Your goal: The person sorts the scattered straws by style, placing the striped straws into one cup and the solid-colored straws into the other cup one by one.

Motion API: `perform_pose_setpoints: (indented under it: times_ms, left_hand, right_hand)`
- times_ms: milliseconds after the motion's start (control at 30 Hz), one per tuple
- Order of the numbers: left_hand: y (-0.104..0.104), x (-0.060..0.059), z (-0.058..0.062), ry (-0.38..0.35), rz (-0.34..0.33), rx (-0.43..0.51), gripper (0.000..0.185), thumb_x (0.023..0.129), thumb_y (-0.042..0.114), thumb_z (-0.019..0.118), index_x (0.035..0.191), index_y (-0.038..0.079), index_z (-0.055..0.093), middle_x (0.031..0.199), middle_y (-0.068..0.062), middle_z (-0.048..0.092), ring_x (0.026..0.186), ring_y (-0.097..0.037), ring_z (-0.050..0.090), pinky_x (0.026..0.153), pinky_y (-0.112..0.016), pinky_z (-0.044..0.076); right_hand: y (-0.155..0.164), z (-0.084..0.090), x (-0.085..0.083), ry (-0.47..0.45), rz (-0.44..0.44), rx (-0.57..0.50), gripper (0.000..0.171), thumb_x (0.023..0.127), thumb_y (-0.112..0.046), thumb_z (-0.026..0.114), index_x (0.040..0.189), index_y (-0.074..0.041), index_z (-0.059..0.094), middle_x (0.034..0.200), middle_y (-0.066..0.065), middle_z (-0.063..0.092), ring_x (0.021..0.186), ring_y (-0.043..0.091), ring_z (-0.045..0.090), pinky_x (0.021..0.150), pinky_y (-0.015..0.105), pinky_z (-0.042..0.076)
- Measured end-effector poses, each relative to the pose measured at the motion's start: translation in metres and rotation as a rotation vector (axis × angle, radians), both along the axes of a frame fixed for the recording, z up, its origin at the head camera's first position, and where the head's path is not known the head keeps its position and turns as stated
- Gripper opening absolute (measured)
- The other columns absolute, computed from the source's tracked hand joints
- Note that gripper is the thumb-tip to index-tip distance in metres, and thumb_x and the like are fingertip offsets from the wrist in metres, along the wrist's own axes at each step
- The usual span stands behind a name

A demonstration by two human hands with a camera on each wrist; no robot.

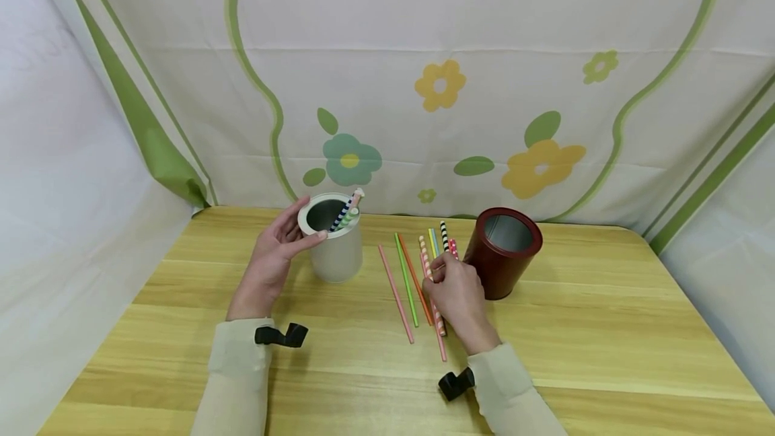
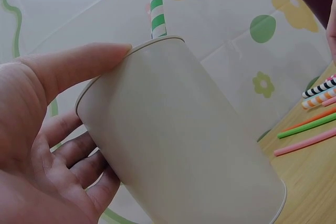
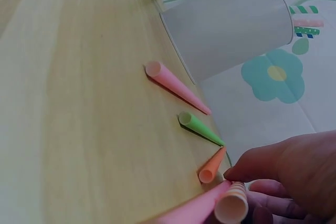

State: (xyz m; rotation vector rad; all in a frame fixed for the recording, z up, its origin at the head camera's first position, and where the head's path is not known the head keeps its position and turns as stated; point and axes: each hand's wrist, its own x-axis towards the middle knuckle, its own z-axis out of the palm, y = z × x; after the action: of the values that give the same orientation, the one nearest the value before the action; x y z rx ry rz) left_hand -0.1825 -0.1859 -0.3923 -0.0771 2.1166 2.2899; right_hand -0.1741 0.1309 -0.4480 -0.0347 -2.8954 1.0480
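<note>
The left hand (image 1: 270,262) curls around the rim of the white cup (image 1: 335,241), which stands toward the table's (image 1: 605,328) back edge with straws inside. The right hand (image 1: 457,295) pinches a striped straw (image 1: 427,268) among loose straws (image 1: 402,281) lying between the white cup and the red cup (image 1: 502,254); open tabletop lies toward the front edge.
</note>
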Motion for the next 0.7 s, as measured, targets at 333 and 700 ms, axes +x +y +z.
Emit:
perform_pose_setpoints:
  times_ms: [333,700]
  left_hand:
    - [0.001,0.000,0.000,-0.003,0.002,0.002,0.082,0.098,0.001,0.075,0.169,0.020,0.038,0.176,-0.004,0.036,0.160,-0.023,0.038,0.136,-0.043,0.027]
    - [-0.001,0.000,0.000,-0.007,-0.001,0.006,0.082,0.098,0.001,0.075,0.169,0.021,0.037,0.176,-0.004,0.035,0.161,-0.022,0.037,0.136,-0.042,0.027]
  right_hand:
    - [0.001,0.006,0.001,0.027,-0.008,-0.054,0.024,0.089,-0.018,0.081,0.111,-0.013,0.075,0.088,0.001,0.076,0.077,0.017,0.069,0.073,0.039,0.060]
    - [0.006,0.027,0.004,0.048,0.076,-0.324,0.026,0.094,-0.018,0.083,0.118,-0.013,0.075,0.095,0.005,0.078,0.080,0.014,0.070,0.071,0.032,0.060]
